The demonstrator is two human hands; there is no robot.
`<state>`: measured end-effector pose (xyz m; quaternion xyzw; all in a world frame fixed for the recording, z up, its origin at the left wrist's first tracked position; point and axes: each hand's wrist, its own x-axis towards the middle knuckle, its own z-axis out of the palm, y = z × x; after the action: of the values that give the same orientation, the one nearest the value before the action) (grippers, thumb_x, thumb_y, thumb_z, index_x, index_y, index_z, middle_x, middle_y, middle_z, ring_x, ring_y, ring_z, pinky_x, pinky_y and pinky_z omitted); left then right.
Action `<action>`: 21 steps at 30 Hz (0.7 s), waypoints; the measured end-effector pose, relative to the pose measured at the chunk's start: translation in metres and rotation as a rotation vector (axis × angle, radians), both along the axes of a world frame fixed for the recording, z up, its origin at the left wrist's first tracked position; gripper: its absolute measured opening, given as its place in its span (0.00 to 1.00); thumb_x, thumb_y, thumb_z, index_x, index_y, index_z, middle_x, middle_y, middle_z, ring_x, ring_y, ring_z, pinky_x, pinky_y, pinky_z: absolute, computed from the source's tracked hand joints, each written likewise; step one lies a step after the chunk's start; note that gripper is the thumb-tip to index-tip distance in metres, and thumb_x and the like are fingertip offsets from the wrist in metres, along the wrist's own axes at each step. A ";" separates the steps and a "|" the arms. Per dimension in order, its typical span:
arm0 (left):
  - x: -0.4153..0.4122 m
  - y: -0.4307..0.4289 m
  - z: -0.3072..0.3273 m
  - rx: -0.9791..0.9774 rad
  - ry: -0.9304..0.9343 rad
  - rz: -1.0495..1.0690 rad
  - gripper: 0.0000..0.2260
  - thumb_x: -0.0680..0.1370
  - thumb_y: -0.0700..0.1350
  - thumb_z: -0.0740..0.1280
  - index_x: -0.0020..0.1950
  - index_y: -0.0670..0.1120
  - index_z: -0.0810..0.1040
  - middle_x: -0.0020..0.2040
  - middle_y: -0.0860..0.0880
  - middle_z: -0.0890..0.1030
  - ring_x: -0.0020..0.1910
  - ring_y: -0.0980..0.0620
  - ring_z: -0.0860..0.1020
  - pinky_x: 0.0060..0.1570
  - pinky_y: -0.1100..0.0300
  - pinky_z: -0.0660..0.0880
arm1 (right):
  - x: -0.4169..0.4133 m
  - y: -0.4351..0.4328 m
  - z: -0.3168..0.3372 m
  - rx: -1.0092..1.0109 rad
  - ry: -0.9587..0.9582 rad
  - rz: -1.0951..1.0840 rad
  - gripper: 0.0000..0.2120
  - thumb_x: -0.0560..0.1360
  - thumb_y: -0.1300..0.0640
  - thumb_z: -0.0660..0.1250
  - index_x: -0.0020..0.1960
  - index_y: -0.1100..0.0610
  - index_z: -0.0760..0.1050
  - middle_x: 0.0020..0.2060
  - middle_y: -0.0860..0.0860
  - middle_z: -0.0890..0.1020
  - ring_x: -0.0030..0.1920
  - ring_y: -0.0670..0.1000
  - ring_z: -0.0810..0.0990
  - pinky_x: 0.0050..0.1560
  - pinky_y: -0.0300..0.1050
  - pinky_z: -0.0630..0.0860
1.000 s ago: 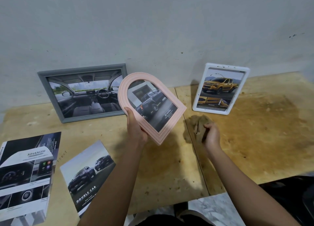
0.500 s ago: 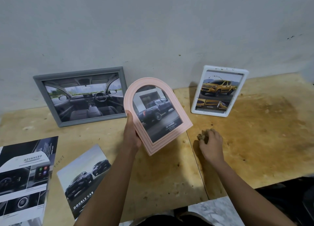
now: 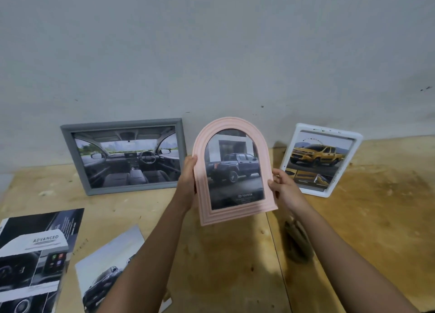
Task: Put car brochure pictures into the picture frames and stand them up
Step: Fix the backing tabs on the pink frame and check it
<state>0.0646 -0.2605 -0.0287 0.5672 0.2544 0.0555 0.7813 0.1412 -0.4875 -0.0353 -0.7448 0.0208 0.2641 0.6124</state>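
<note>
A pink arched frame (image 3: pixel 202 195) with a dark pickup picture in it is held upright above the table, facing me. My left hand (image 3: pixel 187 179) grips its left edge and my right hand (image 3: pixel 281 186) grips its right edge. A grey frame (image 3: pixel 122 156) with a car interior picture leans on the wall at the left. At the right, a white frame (image 3: pixel 321 159) holding a yellow pickup picture also stands against the wall.
A brown cloth (image 3: pixel 297 241) lies on the wooden table (image 3: pixel 376 218) under my right forearm. An open brochure (image 3: pixel 35 258) lies at the front left, with a loose car picture (image 3: pixel 106 268) beside it. The grey wall (image 3: pixel 211 53) runs behind the frames.
My right hand let go of the cloth, which now lies on the table, and took the pink frame's right edge. The frame turned from tilted to upright and rose a little.
</note>
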 end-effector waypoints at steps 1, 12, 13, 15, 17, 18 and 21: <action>0.006 0.002 0.000 0.118 0.014 -0.022 0.19 0.80 0.55 0.55 0.61 0.41 0.68 0.48 0.38 0.73 0.44 0.41 0.75 0.44 0.49 0.77 | 0.005 0.002 -0.002 -0.004 -0.003 -0.007 0.14 0.79 0.65 0.57 0.63 0.56 0.68 0.50 0.51 0.79 0.48 0.48 0.78 0.43 0.43 0.74; 0.058 0.019 -0.006 0.507 0.065 0.017 0.13 0.83 0.46 0.52 0.63 0.46 0.71 0.47 0.55 0.74 0.45 0.63 0.72 0.39 0.74 0.68 | 0.053 0.036 -0.030 -0.135 -0.183 -0.019 0.15 0.80 0.65 0.56 0.65 0.56 0.65 0.51 0.48 0.74 0.49 0.48 0.75 0.46 0.40 0.73; 0.061 0.021 -0.008 0.510 0.064 0.029 0.14 0.83 0.46 0.52 0.63 0.44 0.71 0.47 0.54 0.74 0.45 0.63 0.72 0.39 0.73 0.68 | 0.057 0.039 -0.031 -0.130 -0.193 -0.020 0.15 0.80 0.65 0.56 0.65 0.56 0.65 0.50 0.47 0.74 0.47 0.45 0.74 0.44 0.39 0.73; 0.068 0.024 -0.012 0.505 0.065 0.064 0.15 0.83 0.46 0.52 0.63 0.42 0.72 0.45 0.54 0.74 0.45 0.59 0.73 0.40 0.71 0.68 | 0.064 0.044 -0.034 -0.139 -0.229 -0.010 0.14 0.80 0.65 0.56 0.65 0.56 0.64 0.50 0.47 0.74 0.46 0.44 0.73 0.45 0.39 0.72; 0.074 0.026 -0.015 0.516 0.057 0.095 0.14 0.83 0.46 0.52 0.61 0.42 0.72 0.44 0.54 0.74 0.44 0.57 0.73 0.40 0.72 0.69 | 0.069 0.049 -0.038 -0.159 -0.269 -0.005 0.15 0.80 0.64 0.56 0.66 0.57 0.63 0.52 0.49 0.73 0.49 0.47 0.73 0.46 0.41 0.71; 0.076 0.027 -0.015 0.519 0.049 0.112 0.13 0.83 0.45 0.52 0.60 0.43 0.73 0.43 0.54 0.74 0.43 0.57 0.73 0.39 0.75 0.69 | 0.071 0.051 -0.041 -0.165 -0.285 -0.006 0.15 0.80 0.64 0.56 0.66 0.58 0.63 0.53 0.49 0.73 0.51 0.49 0.73 0.47 0.41 0.71; 0.082 0.029 -0.018 0.536 0.022 0.151 0.13 0.83 0.44 0.52 0.61 0.43 0.73 0.45 0.53 0.75 0.44 0.57 0.73 0.39 0.77 0.69 | 0.074 0.057 -0.048 -0.160 -0.333 -0.023 0.14 0.81 0.62 0.55 0.66 0.60 0.64 0.52 0.50 0.73 0.53 0.51 0.73 0.44 0.41 0.71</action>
<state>0.1471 -0.2320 -0.0463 0.7337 0.2805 0.1727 0.5943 0.2155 -0.4309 -0.0837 -0.8244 -0.0517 0.1276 0.5490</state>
